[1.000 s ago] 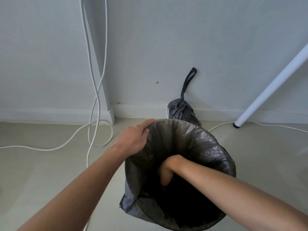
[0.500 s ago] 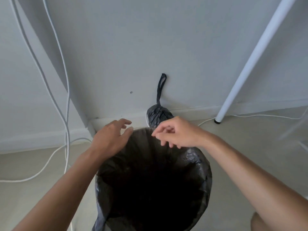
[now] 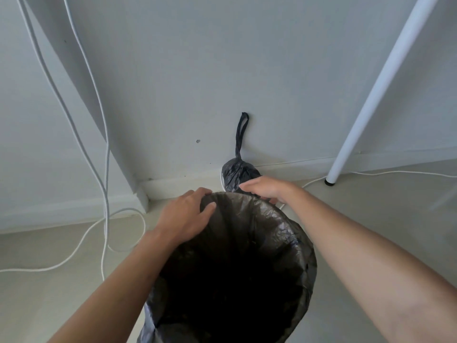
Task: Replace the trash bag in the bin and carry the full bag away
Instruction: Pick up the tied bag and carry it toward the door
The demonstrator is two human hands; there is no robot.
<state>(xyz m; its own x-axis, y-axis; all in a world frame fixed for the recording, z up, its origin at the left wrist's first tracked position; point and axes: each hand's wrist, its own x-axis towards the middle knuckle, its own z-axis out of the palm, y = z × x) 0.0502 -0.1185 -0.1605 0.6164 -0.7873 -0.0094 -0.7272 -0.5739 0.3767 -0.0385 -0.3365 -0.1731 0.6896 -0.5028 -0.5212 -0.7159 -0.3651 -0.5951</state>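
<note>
A round bin lined with a fresh dark grey trash bag (image 3: 277, 233) stands on the floor below me; the liner is folded over the rim (image 3: 296, 233). My left hand (image 3: 184, 216) grips the far left rim, thumb inside the liner. My right hand (image 3: 268, 188) rests palm down on the far right rim, fingers over the liner's edge. Behind the bin, against the wall, sits the tied full black bag (image 3: 238, 173), its handle loop (image 3: 241, 131) standing up along the wall.
White cables (image 3: 105, 169) hang down the wall at left and loop across the floor. A slanted white furniture leg (image 3: 366, 107) stands at right, with a thin cable along the skirting board. Beige floor surrounds the bin.
My right hand came out of the bin's inside and moved up to the far rim. My left hand stayed at the left rim. The view tilted up toward the wall.
</note>
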